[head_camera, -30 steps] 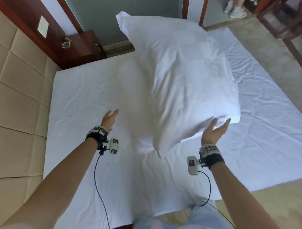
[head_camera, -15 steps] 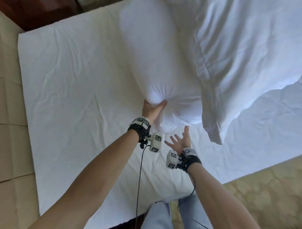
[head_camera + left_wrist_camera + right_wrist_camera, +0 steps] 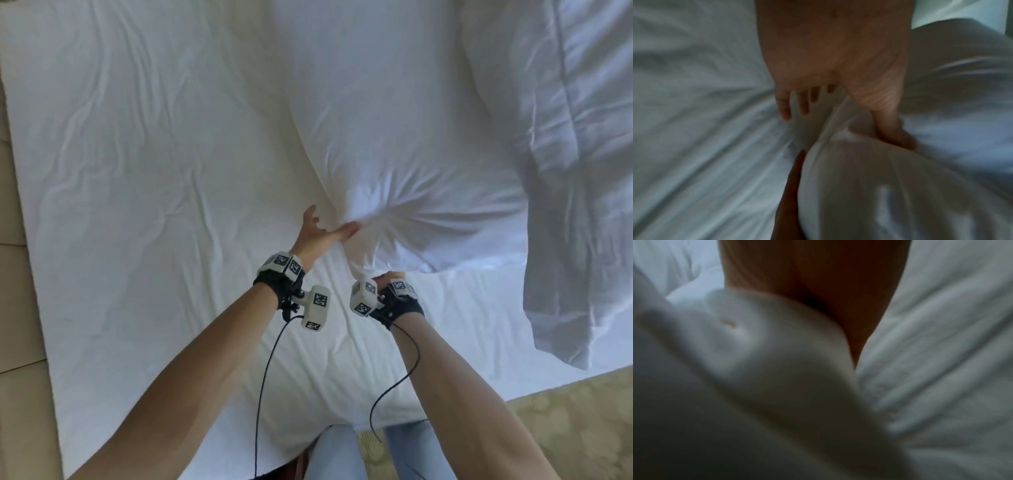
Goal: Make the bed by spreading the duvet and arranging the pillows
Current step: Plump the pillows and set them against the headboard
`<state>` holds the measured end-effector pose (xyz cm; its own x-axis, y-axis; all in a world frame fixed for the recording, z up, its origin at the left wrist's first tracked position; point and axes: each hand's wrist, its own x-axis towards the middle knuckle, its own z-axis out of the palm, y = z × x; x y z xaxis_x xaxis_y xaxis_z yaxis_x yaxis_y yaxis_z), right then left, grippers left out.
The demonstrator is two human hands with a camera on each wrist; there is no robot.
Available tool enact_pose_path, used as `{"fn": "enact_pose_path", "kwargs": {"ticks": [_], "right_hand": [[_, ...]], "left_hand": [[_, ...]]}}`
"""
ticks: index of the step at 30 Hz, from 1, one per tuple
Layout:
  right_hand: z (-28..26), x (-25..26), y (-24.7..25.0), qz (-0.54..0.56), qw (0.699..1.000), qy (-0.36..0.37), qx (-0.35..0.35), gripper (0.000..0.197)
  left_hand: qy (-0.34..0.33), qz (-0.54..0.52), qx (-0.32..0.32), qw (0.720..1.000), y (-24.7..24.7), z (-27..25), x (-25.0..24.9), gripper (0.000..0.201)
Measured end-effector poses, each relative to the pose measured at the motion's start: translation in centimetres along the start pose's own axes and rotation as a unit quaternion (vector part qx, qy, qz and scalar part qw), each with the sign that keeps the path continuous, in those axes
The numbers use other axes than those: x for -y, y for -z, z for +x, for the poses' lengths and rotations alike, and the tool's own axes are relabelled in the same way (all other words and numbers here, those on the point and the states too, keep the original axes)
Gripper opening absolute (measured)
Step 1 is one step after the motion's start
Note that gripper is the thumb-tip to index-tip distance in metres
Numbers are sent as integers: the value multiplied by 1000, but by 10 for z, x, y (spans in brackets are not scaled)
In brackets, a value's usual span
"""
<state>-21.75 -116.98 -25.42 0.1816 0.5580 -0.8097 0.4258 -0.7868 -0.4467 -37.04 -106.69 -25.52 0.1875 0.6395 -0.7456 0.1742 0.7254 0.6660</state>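
A plump white pillow lies on the white bed sheet, its near end bunched into creases. My left hand is at that end; its thumb presses into the pillow while the fingers spread straight over the sheet. My right hand sits just below the pillow's near corner and grips a bunch of its fabric; the fingers are hidden in the cloth. A second white pillow with a stitched border fills the right side.
The second pillow's corner reaches past the bed's right edge over patterned carpet. A beige padded panel runs along the left. My legs stand at the bed's near edge. Wrist cables hang below both arms.
My right hand, open below the pillow before, now grips its near corner. My left hand has loosened from a grip on the pillow's end to a pressing thumb. The view has dropped closer.
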Motion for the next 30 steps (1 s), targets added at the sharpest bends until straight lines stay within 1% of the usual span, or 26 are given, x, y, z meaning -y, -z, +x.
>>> {"fn": "enact_pose_path", "kwargs": {"ticks": [1,2,3,4,5,6,7,8,9,10,11,13,15,17,18,19,20,21,22,23,25,26,27,28,29,30], "right_hand": [[-3,0,3,-95,995,13,25,36],[-5,1,1,-93,995,22,11,34],[-10,-1,3,15,999,23,22,33],[-6,4,2,247,968,-29,33,30],[-5,6,3,446,891,-67,54,23],[1,10,2,594,796,-110,44,23],[9,10,0,649,748,-136,12,29],[19,5,-4,665,731,-151,-21,36],[23,4,-6,656,738,-152,-44,39],[32,-4,-8,658,739,-136,-50,38],[37,-11,-11,674,727,-119,-50,35],[42,-24,-16,682,725,-87,-39,27],[43,-36,-23,672,734,-89,-48,39],[79,-74,-37,665,740,-91,-55,48],[75,-76,-35,649,751,-104,-61,56],[60,-70,-30,638,759,-107,-71,61],[35,-59,-25,651,748,-105,-75,57],[-3,-39,-21,662,739,-99,-76,43],[-47,-21,-19,655,745,-82,-98,27],[-77,-14,-22,625,770,-59,-113,22],[-130,-11,-25,463,871,25,-159,24],[-144,-15,-26,319,920,92,-210,27],[-155,-21,-24,146,936,170,-270,35],[-158,-25,-24,-19,915,247,-318,47],[-158,-24,-25,-172,873,304,-341,58],[-155,-16,-24,-301,827,331,-340,68]], "left_hand": [[22,6,2,1000,0,6,4,144],[33,2,14,999,-1,11,7,146],[36,-6,22,999,-5,16,10,144],[29,-16,21,999,-10,21,11,140],[14,-24,11,1000,-16,26,11,134],[-10,-22,0,1000,-22,28,10,123],[-40,-9,-13,999,-29,28,6,106],[-69,10,-29,997,-37,27,1,85],[-90,22,-48,995,-45,23,-5,66],[-103,22,-66,992,-51,17,-11,54],[-107,8,-77,991,-55,13,-14,50],[-103,-22,-91,990,-56,5,-17,52],[-99,-32,-98,990,-57,-3,-18,57],[-103,-31,-104,989,-58,-13,-18,57],[-106,-32,-105,988,-59,-18,-17,58],[-106,-28,-106,988,-59,-21,-17,58],[-105,-19,-107,989,-60,-26,-15,59],[-105,-11,-113,988,-61,-31,-15,61],[-104,-5,-122,987,-59,-36,-15,64],[-102,-2,-131,986,-58,-43,-15,67],[-98,-4,-121,988,-50,-56,-14,62],[-99,-20,-96,990,-44,-63,-13,51],[-102,-43,-65,992,-36,-71,-12,42],[-104,-64,-38,992,-27,-79,-9,37],[-105,-75,-25,991,-16,-85,-6,38],[-107,-84,-26,990,-5,-92,0,38]]}}
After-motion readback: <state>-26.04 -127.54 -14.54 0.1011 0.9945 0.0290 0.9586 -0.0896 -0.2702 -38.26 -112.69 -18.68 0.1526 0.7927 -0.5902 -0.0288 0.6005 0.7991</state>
